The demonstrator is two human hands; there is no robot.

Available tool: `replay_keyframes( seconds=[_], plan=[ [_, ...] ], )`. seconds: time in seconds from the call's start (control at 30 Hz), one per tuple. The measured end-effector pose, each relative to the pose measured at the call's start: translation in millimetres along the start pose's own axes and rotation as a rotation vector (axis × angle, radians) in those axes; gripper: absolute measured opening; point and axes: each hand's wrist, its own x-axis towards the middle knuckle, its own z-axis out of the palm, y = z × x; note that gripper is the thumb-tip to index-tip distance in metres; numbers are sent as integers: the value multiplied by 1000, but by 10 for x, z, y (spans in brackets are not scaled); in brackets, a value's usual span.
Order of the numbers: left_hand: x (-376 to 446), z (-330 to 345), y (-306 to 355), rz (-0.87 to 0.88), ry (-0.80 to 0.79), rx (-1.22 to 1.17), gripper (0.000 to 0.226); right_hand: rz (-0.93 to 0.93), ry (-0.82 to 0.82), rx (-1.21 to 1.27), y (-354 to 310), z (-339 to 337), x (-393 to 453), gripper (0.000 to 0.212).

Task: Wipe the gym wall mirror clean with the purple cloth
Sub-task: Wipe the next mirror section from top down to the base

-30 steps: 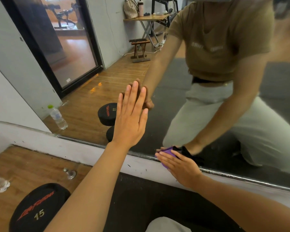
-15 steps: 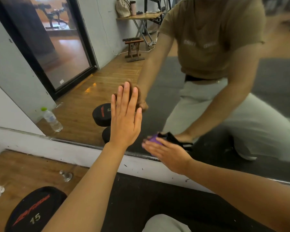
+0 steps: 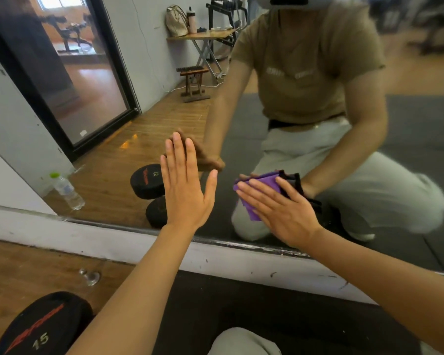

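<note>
The wall mirror (image 3: 241, 119) fills most of the view and shows my kneeling reflection. My left hand (image 3: 186, 185) lies flat against the glass with straight fingers, low on the mirror. To its right, my right hand (image 3: 280, 211) presses the folded purple cloth (image 3: 254, 198) flat on the glass with straight fingers. Most of the cloth is hidden under that hand; a purple corner and a black-edged part show above and left of the fingers. Both hands sit a little above the mirror's bottom edge.
A black 15 dumbbell (image 3: 36, 326) lies on the floor at the lower left, beside a small clear object (image 3: 89, 276) on the wood. The white wall strip (image 3: 113, 242) runs under the mirror. A black mat (image 3: 267, 311) covers the floor under my knee (image 3: 241, 342).
My right hand has slid the purple cloth up the glass from the mirror's bottom edge and slightly left. My left hand has stayed flat on the mirror.
</note>
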Motion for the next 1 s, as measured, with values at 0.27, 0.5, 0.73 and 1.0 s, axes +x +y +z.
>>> replay_keyframes(
  seconds=[0.27, 0.5, 0.73, 1.0],
  plan=[
    [7, 7, 357, -108, -73, -93, 112, -421, -305, -68, -298, 467, -1032, 98],
    [26, 51, 388, -137, -96, -41, 130, -287, -162, -22, 88, 341, -905, 89],
    [19, 84, 383, -166, -77, -66, 131, 183, 206, 217, 565, 17, -553, 66],
    [10, 75, 400, -186, -51, -116, 130, -194, -211, -39, -133, 551, -1413, 122]
  ],
)
